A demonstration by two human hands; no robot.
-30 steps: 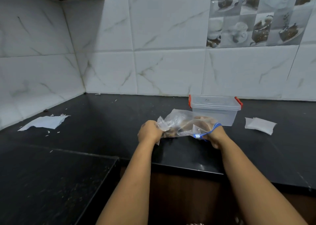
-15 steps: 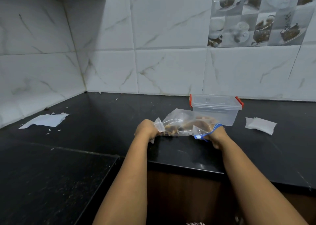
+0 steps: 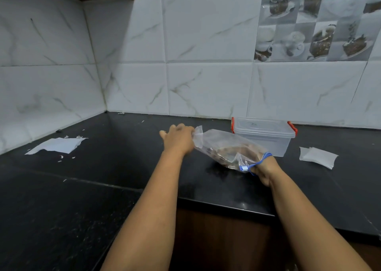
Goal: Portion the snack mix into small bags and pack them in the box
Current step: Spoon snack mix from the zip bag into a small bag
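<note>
A clear zip bag of brown snack mix [image 3: 224, 149] is stretched between both hands just above the black counter [image 3: 127, 157]. My left hand [image 3: 178, 139], blurred by motion, pinches the bag's far corner. Lower down, my right hand [image 3: 266, 167] grips the end with the blue zipper strip [image 3: 250, 166]. A clear plastic box [image 3: 268, 136] with a closed lid and red latches stands right behind the bag. A small stack of flat clear bags [image 3: 317, 157] lies on the counter to the right of the box.
A torn sheet of white paper [image 3: 57, 145] with small scraps around it lies at the left of the counter. Tiled walls close off the back and left. The counter's front edge [image 3: 226, 204] runs just under my forearms.
My left hand has risen and moved away from me with the bag's corner, so the bag now slants up to the left. The right hand has stayed in place.
</note>
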